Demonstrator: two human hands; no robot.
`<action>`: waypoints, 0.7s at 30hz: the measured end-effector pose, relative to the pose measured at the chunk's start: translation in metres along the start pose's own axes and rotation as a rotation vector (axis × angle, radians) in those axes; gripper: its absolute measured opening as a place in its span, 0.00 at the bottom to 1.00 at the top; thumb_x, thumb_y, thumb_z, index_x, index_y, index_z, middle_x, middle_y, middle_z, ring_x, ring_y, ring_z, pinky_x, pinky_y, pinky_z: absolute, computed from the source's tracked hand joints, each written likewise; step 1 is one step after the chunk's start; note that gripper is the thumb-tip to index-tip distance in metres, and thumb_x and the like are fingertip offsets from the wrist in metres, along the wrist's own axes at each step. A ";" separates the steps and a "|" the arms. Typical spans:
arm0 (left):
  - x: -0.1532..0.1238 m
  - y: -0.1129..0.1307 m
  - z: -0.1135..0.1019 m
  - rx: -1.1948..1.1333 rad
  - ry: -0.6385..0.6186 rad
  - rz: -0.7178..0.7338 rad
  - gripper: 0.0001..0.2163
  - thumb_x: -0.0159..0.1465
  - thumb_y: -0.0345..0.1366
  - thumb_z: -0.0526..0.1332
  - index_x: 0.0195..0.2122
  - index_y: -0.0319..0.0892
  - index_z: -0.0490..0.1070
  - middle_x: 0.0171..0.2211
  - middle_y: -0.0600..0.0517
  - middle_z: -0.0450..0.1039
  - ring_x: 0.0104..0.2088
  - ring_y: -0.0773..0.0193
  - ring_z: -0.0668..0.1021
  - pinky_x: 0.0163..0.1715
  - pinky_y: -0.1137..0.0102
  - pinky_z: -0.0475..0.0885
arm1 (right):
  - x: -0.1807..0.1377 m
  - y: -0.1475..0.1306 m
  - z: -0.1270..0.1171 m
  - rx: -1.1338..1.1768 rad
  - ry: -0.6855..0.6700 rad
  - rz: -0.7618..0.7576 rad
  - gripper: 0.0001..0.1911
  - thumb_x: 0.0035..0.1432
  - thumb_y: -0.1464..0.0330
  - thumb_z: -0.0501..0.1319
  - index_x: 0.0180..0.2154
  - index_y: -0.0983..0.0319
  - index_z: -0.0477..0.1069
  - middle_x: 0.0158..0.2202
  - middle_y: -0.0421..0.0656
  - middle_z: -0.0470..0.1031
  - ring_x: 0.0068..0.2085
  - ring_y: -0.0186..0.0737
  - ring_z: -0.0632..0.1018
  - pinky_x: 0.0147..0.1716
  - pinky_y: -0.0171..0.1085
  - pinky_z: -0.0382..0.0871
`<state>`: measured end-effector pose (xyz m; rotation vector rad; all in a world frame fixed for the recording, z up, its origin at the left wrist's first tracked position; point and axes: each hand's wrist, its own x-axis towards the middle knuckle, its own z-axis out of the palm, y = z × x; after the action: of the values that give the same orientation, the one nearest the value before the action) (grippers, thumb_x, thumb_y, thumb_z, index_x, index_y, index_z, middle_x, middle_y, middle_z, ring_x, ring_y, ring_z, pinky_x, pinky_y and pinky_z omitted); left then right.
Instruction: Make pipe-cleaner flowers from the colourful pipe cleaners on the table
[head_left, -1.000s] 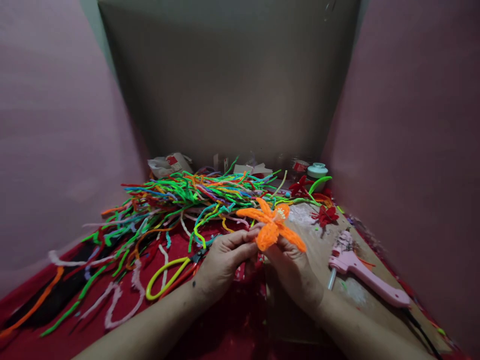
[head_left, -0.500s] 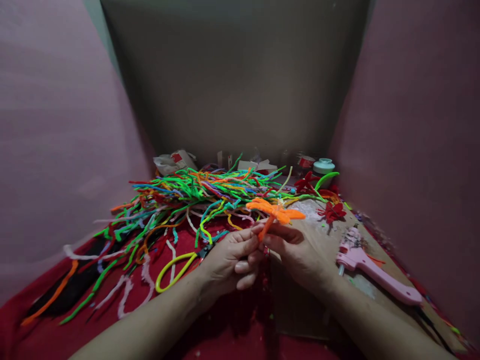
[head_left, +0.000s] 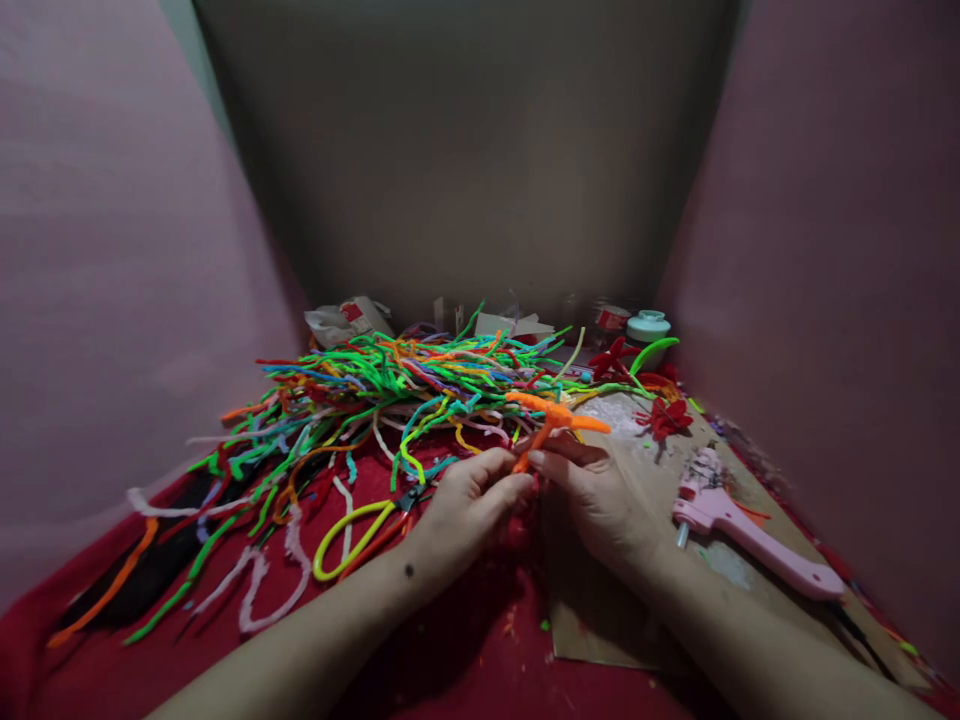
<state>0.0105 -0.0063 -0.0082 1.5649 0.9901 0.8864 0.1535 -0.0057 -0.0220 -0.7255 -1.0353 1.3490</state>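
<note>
A small home craft corner, boxed in by plain pink walls left and right and a grey board at the far end. Red cloth (head_left: 465,660) spread over the work surface, a worn brown cardboard sheet (head_left: 622,620) laid on its right part. Heaped across the far left, a tangle of bright fuzzy pipe cleaners (head_left: 390,385). At right, a pink plastic glue gun (head_left: 750,545); beyond it, finished red pipe-cleaner flowers (head_left: 664,418) and a small pale green lidded jar (head_left: 647,326).

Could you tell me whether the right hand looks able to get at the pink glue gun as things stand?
Probably yes: the glue gun lies uncovered on the cardboard beside the right hand, but that hand is pinching the orange flower.
</note>
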 end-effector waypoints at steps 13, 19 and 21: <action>0.003 -0.005 -0.003 0.187 0.106 0.083 0.12 0.60 0.41 0.56 0.24 0.40 0.66 0.19 0.58 0.56 0.20 0.72 0.58 0.21 0.76 0.54 | -0.003 -0.009 0.006 -0.217 -0.013 -0.044 0.04 0.46 0.65 0.62 0.25 0.57 0.76 0.27 0.39 0.76 0.33 0.41 0.74 0.38 0.40 0.68; 0.002 0.004 -0.004 -0.090 0.044 -0.087 0.13 0.59 0.42 0.58 0.23 0.39 0.63 0.16 0.59 0.55 0.16 0.76 0.57 0.16 0.77 0.50 | -0.006 -0.022 0.015 -0.231 -0.034 -0.055 0.05 0.45 0.70 0.61 0.23 0.57 0.76 0.23 0.38 0.74 0.30 0.40 0.74 0.35 0.39 0.69; 0.002 0.005 -0.004 -0.136 0.021 -0.116 0.14 0.59 0.43 0.58 0.22 0.39 0.62 0.16 0.60 0.55 0.14 0.77 0.56 0.15 0.77 0.49 | -0.008 -0.035 0.019 -0.330 -0.009 -0.034 0.09 0.44 0.73 0.59 0.20 0.58 0.76 0.20 0.38 0.72 0.28 0.39 0.72 0.31 0.37 0.68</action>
<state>0.0081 -0.0035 -0.0025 1.3723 1.0043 0.8724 0.1515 -0.0208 0.0160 -0.9414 -1.2886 1.1646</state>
